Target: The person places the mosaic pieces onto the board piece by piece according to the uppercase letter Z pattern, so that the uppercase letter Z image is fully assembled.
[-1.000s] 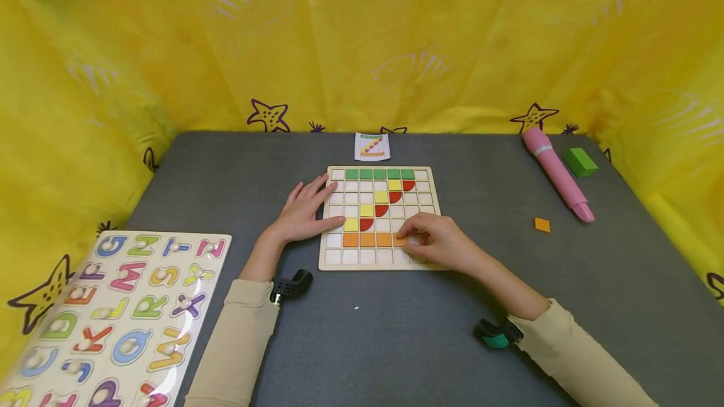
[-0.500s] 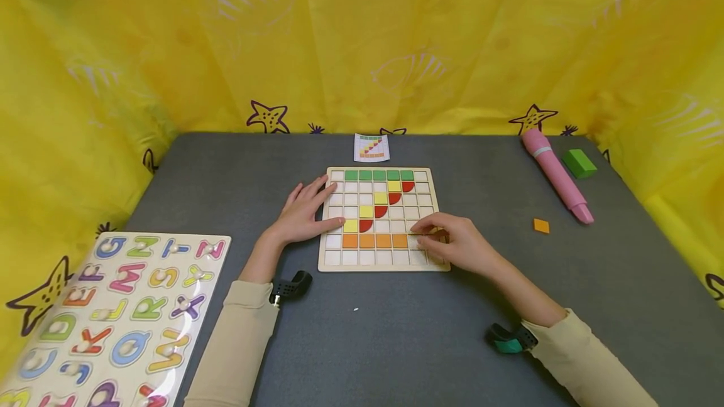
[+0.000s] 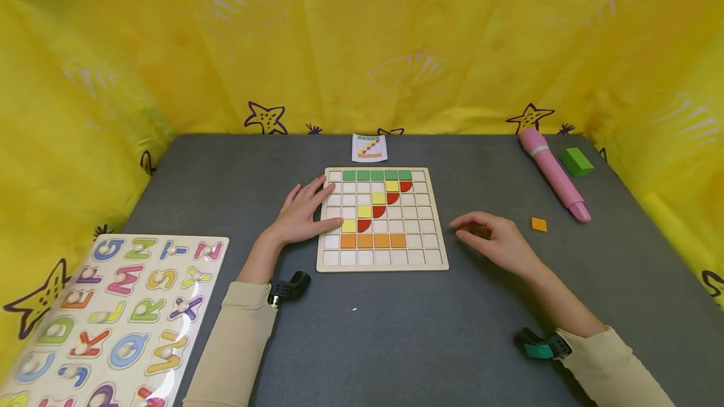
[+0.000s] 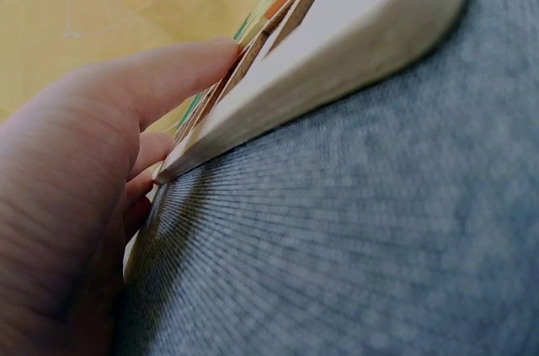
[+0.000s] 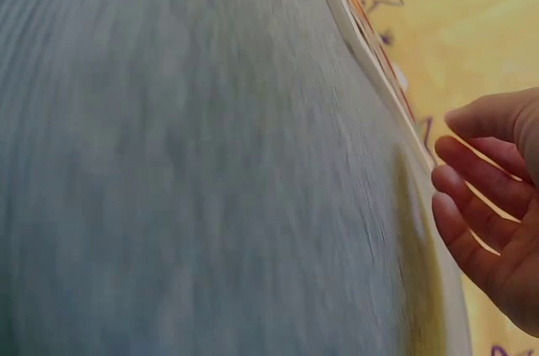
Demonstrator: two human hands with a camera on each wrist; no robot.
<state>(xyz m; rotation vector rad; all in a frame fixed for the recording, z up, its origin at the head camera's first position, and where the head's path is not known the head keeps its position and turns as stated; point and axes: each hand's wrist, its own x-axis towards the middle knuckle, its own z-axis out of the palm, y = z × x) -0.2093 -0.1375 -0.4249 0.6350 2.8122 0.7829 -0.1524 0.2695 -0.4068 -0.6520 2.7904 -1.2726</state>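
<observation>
A wooden grid board (image 3: pixel 416 258) lies flat on the dark table. Green squares (image 3: pixel 378 175) fill part of its top row, and orange squares (image 3: pixel 381 241) form a row near the bottom. Between them runs a diagonal of yellow squares (image 3: pixel 364 211) and red quarter-circles (image 3: pixel 379 211). My left hand (image 3: pixel 300 214) rests on the board's left edge with spread fingers; in the left wrist view the thumb (image 4: pixel 181 78) touches the top of the rim. My right hand (image 3: pixel 498 242) hovers right of the board, fingers loosely bent and holding nothing. A loose orange square (image 3: pixel 539 224) lies just beyond it.
Behind the board is a small pattern card (image 3: pixel 369 148). A pink marker-shaped stick (image 3: pixel 555 174) and a green block (image 3: pixel 577 162) lie at the back right. An alphabet peg puzzle (image 3: pixel 121 316) covers the left front, and a yellow curtain (image 3: pixel 362 49) hangs behind.
My right hand has left the last orange square in the row and moved right, off the board toward the loose orange square. The left hand has stayed in place.
</observation>
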